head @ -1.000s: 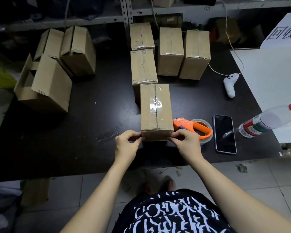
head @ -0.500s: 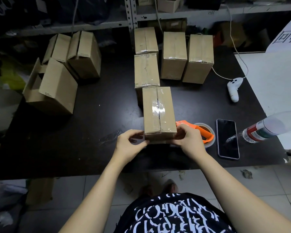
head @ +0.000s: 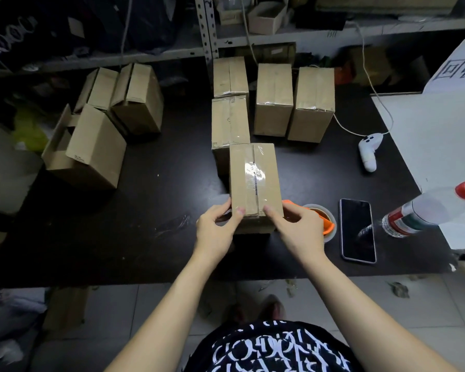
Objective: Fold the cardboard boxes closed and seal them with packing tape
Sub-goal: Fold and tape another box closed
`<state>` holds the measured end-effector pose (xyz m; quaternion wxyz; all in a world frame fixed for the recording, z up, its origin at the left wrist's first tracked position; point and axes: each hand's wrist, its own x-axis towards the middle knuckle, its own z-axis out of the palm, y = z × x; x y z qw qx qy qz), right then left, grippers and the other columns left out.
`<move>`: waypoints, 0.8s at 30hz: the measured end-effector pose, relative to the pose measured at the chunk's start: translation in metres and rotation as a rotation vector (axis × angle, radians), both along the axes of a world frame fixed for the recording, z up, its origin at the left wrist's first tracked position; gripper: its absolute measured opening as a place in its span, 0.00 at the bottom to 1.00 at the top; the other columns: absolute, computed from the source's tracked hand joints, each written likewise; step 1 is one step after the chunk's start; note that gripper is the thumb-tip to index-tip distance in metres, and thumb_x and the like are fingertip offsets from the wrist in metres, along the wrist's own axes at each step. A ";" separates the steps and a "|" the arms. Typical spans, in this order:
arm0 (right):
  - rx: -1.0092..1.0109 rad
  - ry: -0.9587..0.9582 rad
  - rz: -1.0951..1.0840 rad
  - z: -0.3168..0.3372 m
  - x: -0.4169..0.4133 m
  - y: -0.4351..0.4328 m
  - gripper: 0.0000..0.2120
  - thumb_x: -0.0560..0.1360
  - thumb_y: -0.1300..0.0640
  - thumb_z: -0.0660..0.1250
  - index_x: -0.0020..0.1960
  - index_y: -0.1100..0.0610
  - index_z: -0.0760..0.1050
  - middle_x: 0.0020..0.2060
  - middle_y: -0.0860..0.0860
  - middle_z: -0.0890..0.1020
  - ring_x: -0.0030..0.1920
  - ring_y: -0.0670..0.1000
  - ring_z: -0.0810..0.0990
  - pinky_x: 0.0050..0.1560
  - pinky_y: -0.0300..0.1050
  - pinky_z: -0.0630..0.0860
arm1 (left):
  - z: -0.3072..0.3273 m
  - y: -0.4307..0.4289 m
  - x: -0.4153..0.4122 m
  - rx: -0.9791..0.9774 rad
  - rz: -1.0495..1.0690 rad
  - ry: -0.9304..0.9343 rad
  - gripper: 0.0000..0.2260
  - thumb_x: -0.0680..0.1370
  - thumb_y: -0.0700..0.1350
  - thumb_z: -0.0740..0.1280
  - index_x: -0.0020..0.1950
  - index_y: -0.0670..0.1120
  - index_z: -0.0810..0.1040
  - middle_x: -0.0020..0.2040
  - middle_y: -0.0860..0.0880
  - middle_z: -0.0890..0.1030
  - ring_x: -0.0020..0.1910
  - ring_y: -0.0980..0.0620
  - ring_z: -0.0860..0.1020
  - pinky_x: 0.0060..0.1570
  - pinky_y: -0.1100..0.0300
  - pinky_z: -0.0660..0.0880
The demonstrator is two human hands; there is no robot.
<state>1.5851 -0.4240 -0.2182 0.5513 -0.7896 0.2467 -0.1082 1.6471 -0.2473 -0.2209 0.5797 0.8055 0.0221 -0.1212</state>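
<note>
- The left hand point(head: 216, 229) and right hand point(head: 298, 226) each clamp the near end of the taped box point(head: 254, 178). Their thumbs now lie on its top edge; a second ago they pinched lower, at the near face.
- I judge the tape tail is being pressed down, so this box is nearly sealed.
- It stands on the dark matte table point(head: 145, 224). It is plain brown card, with a glossy, wrinkled strip along its seam.
- Just right of it lies an orange tape dispenser point(head: 326, 224), then a phone point(head: 357, 230).
- Touching its far end stand sealed boxes point(head: 230, 122).
- Far left of it sit open boxes point(head: 91, 149), flaps unfolded.
</note>
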 end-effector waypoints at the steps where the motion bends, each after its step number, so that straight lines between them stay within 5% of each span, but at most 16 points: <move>1: 0.025 -0.017 -0.022 0.003 -0.002 -0.001 0.10 0.75 0.43 0.75 0.53 0.45 0.87 0.45 0.38 0.87 0.50 0.39 0.84 0.49 0.35 0.75 | 0.003 -0.003 0.000 0.003 -0.006 -0.009 0.21 0.78 0.53 0.75 0.70 0.49 0.81 0.59 0.59 0.84 0.60 0.63 0.80 0.65 0.58 0.77; 5: 0.077 -0.083 -0.065 0.014 -0.009 -0.005 0.04 0.76 0.45 0.76 0.48 0.36 0.84 0.42 0.35 0.87 0.48 0.40 0.85 0.51 0.38 0.79 | 0.023 -0.013 0.003 0.017 -0.025 -0.053 0.21 0.78 0.53 0.75 0.69 0.49 0.81 0.58 0.57 0.84 0.60 0.60 0.80 0.65 0.55 0.78; 13: 0.009 -0.268 -0.312 0.045 -0.007 -0.013 0.11 0.73 0.45 0.78 0.48 0.52 0.88 0.38 0.41 0.87 0.42 0.39 0.85 0.46 0.35 0.79 | 0.075 -0.033 0.010 -0.027 -0.067 -0.181 0.20 0.78 0.52 0.75 0.68 0.47 0.82 0.52 0.51 0.85 0.54 0.57 0.82 0.55 0.63 0.79; 20: -0.120 -0.346 -0.436 0.067 0.002 -0.044 0.12 0.74 0.46 0.77 0.48 0.54 0.87 0.39 0.44 0.86 0.41 0.39 0.84 0.43 0.25 0.72 | 0.080 -0.076 0.009 -0.089 -0.048 -0.144 0.20 0.78 0.57 0.74 0.66 0.50 0.84 0.50 0.54 0.85 0.52 0.55 0.83 0.56 0.49 0.83; 24: -0.228 -0.350 -0.517 0.069 0.004 -0.067 0.10 0.76 0.45 0.75 0.48 0.52 0.84 0.40 0.45 0.85 0.41 0.42 0.82 0.44 0.27 0.72 | 0.074 -0.102 0.005 -0.092 -0.080 -0.142 0.27 0.76 0.66 0.70 0.69 0.53 0.82 0.55 0.58 0.86 0.56 0.57 0.83 0.55 0.49 0.83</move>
